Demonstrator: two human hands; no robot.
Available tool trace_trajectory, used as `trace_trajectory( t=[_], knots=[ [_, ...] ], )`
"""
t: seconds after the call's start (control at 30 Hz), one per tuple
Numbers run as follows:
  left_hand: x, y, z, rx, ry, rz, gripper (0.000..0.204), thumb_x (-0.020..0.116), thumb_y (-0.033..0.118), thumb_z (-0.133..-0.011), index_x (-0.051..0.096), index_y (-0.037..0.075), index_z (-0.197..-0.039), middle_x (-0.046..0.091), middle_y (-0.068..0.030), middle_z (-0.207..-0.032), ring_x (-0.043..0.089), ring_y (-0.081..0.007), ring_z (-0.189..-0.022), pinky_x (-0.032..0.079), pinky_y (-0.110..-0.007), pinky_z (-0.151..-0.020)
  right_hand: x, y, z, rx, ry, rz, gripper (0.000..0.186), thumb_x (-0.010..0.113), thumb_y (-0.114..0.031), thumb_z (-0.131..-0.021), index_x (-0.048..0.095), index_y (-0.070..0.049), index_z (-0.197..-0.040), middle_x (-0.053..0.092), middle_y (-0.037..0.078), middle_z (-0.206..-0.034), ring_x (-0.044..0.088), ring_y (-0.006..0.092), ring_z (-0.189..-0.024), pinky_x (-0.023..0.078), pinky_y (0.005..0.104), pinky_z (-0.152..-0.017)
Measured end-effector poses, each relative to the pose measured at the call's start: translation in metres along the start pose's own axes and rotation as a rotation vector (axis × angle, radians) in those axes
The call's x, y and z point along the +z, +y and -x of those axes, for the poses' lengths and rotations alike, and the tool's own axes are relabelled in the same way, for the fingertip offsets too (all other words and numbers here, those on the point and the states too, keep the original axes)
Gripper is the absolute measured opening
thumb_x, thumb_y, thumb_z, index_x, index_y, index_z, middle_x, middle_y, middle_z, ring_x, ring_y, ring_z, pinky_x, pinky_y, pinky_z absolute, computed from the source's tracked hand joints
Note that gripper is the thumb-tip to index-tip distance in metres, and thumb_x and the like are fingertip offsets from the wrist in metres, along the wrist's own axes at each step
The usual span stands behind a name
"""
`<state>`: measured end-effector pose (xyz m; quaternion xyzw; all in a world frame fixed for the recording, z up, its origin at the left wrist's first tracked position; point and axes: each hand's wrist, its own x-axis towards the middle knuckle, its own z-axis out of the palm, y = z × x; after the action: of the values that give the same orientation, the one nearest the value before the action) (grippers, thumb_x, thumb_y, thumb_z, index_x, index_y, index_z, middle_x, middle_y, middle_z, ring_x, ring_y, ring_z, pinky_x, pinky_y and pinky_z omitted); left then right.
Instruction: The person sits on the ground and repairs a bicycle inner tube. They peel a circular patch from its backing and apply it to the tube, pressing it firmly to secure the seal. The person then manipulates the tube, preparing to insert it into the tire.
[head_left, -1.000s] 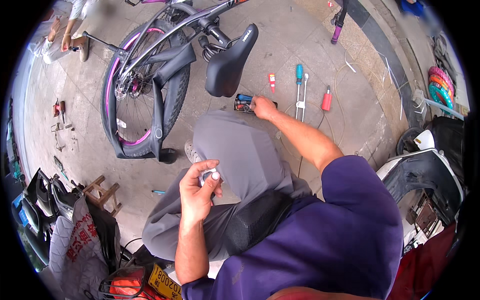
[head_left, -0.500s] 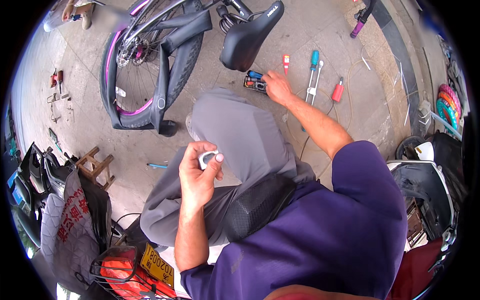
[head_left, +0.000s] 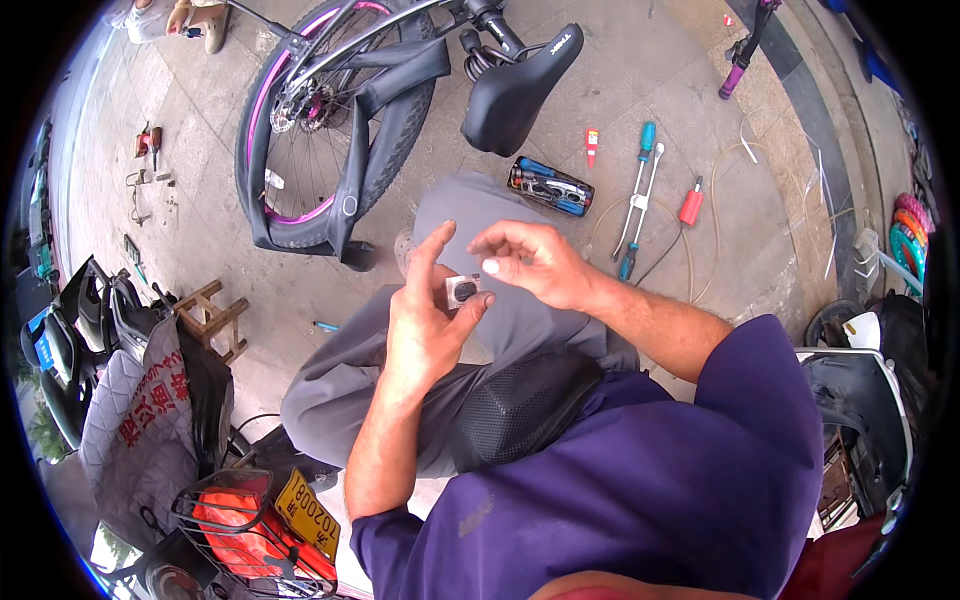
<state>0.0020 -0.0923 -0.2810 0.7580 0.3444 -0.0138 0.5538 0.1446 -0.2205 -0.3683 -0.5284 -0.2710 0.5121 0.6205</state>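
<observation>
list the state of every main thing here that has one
Left hand: pinching a white-and-black piece
White-and-black piece: held, uncovered to view
Right hand: open, fingers curved, seemingly empty
Inner tube: limp, flattened
Tool box: open, filled
Teal-handled tools: lying side by side
Black saddle: mounted

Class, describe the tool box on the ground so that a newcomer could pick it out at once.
Find the bicycle at the top, then its black saddle. Just below and right of that, past the right hand, lies a small open black box on the ground. Unlike the single red-handled tool nearby, it is a container packed with blue and dark items.
</observation>
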Motion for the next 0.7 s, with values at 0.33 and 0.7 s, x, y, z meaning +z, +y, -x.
trace_trajectory(
  t=[0.33, 0.7],
  knots=[
    [0.002, 0.001, 0.003, -0.036, -0.104, 0.611, 0.056, 0.067, -0.001, -0.094, 0.04, -0.005, -0.143, 0.064, -0.0153, -0.113, 0.069, -0.02, -0.098, 0.058, -0.031, -0.082, -0.007, -0.031, 0.004, 0.102, -0.026, -0.392, 0.013, 0.068, -0.014, -0.099, 0.06, -0.003, -0.101, 0.067, 0.003, -0.092, 0.063, 0.0092, -0.078, 0.053, 0.0245, -0.067],
    [-0.009, 0.002, -0.01, 0.023, -0.173, 0.71, 0.02, 0.06, 0.009, -0.102, 0.065, -0.006, -0.115, 0.074, -0.0178, -0.099, 0.074, -0.0243, -0.092, 0.061, -0.033, -0.078, -0.006, -0.058, 0.006, -0.01, -0.014, -0.38, 0.013, 0.068, -0.012, -0.098, 0.06, -0.002, -0.101, 0.067, 0.004, -0.091, 0.064, 0.0098, -0.078, 0.053, 0.0251, -0.068]
  ],
)
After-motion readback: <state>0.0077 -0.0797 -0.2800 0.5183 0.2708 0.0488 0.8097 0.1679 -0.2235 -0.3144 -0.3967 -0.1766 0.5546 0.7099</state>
